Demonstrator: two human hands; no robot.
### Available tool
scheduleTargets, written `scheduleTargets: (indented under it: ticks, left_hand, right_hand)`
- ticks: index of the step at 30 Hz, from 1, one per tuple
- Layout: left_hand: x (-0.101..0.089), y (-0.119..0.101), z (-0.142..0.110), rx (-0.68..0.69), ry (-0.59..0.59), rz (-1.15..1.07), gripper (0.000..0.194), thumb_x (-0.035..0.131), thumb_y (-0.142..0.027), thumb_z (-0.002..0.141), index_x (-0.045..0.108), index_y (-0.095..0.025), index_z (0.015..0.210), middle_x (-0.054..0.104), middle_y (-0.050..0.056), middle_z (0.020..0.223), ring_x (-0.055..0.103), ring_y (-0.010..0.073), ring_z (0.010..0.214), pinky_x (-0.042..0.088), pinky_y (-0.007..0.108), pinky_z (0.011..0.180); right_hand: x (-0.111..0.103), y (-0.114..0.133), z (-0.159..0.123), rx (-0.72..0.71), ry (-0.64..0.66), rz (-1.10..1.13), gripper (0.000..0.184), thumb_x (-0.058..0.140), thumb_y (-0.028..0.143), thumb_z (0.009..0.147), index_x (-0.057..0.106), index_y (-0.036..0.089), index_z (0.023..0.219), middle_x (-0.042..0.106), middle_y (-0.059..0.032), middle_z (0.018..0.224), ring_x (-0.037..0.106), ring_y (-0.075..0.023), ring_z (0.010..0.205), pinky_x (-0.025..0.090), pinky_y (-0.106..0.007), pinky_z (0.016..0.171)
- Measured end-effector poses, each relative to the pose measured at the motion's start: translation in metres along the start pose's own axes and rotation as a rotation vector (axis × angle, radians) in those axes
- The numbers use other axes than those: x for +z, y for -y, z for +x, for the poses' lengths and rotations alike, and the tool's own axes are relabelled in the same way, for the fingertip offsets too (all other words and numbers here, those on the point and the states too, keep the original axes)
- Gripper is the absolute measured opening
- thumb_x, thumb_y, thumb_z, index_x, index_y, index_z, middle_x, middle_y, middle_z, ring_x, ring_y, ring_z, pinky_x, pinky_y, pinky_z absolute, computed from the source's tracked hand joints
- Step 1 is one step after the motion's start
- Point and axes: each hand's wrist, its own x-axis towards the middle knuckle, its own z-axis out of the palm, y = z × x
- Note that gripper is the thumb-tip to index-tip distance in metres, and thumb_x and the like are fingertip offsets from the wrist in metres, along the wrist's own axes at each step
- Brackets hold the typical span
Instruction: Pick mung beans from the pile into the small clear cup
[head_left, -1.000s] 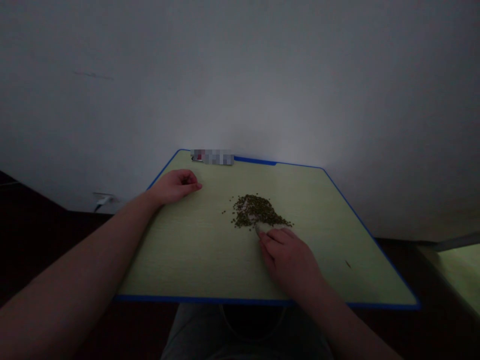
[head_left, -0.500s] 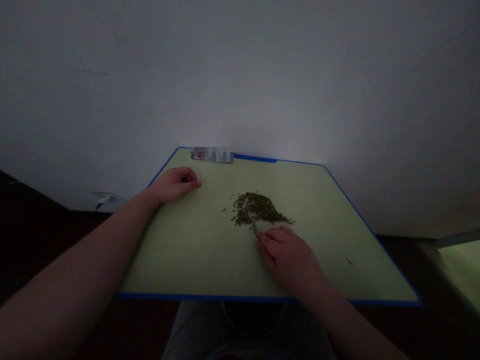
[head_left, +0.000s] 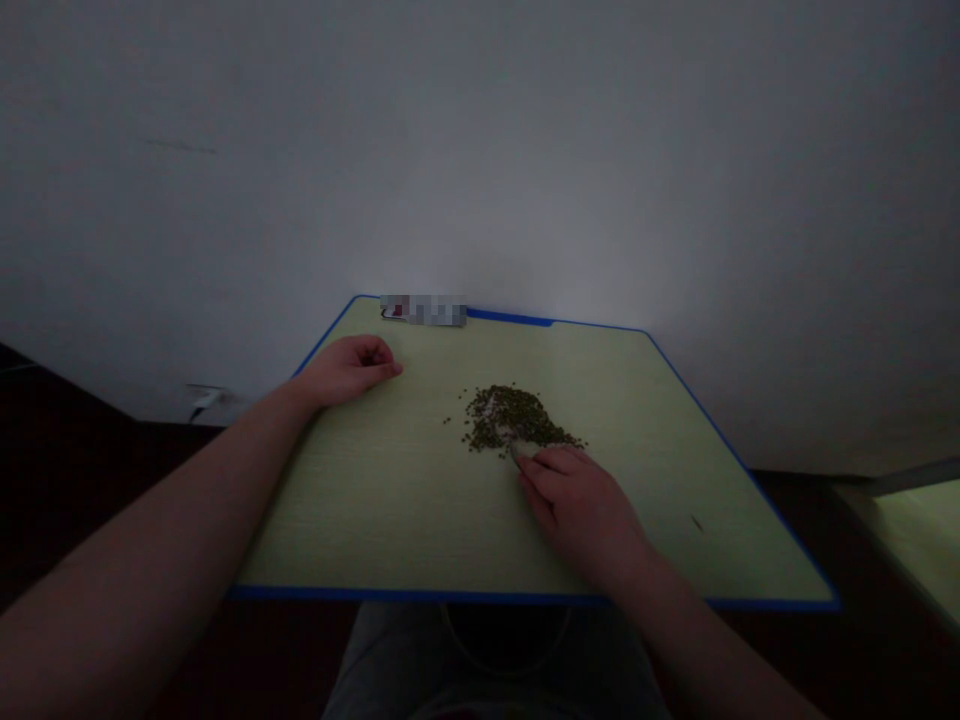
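On the light yellow-green tabletop point(head_left: 390, 500) lies a loose pile of small green beans point(head_left: 517, 410) with paler grains among them; a few beans lie scattered at its left. My right hand point(head_left: 581, 505) is at the pile's near right edge. Its fingers are closed on a small pale, curved-edged piece point(head_left: 517, 454), mostly hidden by the fingers, so its kind is unclear. To the left of the pile, my left hand point(head_left: 352, 368) rests on the table near its left edge. Those fingers curl loosely around a hollow, and no object shows in them.
A blurred-out flat item point(head_left: 424, 311) lies at the back left, by the blue rim point(head_left: 510, 319). A thin dark mark or sliver point(head_left: 697, 523) is at the right. Behind the table stands a pale wall point(head_left: 480, 150), with a plug point(head_left: 206, 400) low on the left.
My right hand and the small piece have shifted slightly right and up, closer against the beans. My left hand stays where it was, and the pile looks nearly the same.
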Motion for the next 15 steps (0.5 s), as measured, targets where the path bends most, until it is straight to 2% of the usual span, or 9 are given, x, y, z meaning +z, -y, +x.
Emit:
scheduleTargets:
  ticks: [11,15]
  left_hand:
    - [0.0,0.001,0.001,0.009,-0.002,0.043,0.026,0.065,-0.043,0.07,0.056,-0.019,0.071,0.051,-0.002,0.062,0.045,0.0108,0.057,0.035,0.025,0.054]
    - [0.0,0.002,0.001,0.002,-0.004,0.04,0.025,0.065,-0.042,0.07,0.057,-0.019,0.072,0.051,-0.002,0.062,0.044,0.0106,0.057,0.036,0.025,0.055]
  right_hand:
    - [-0.004,0.002,-0.009,-0.076,0.044,0.024,0.024,0.051,0.017,0.094,0.072,0.014,0.105,0.072,-0.0087,0.09,0.061,-0.0217,0.085,0.053,-0.036,0.081]
    - [-0.006,0.002,-0.013,-0.048,0.054,0.017,0.023,0.052,0.017,0.093,0.072,0.013,0.104,0.072,-0.009,0.091,0.061,-0.022,0.085,0.054,-0.037,0.08]
